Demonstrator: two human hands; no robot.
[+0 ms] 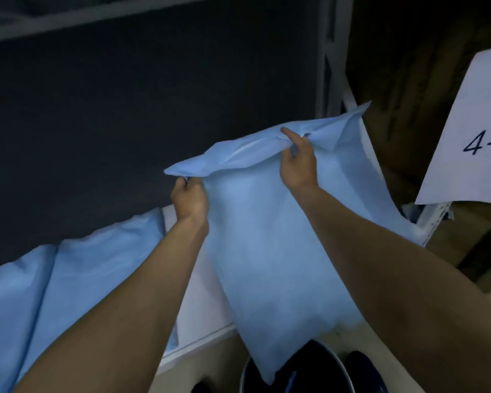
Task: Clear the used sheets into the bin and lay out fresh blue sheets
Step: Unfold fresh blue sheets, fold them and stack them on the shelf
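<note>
As left hand (189,199) and right hand (298,163) pinch blue sheet (267,236), bin (243,375) sits below.

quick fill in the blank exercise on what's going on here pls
The held sheet is coloured ___.
The left hand and right hand grip its ___ edge.
The white paper sign shows the digit ___.
Missing words: blue; top; 4

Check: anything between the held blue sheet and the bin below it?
Nothing visible. The left hand and right hand pinch the top edge of the blue sheet. Its lower corner hangs at the open mouth of the bin, with nothing between them. Whether the corner is already inside the rim cannot be told.
</note>
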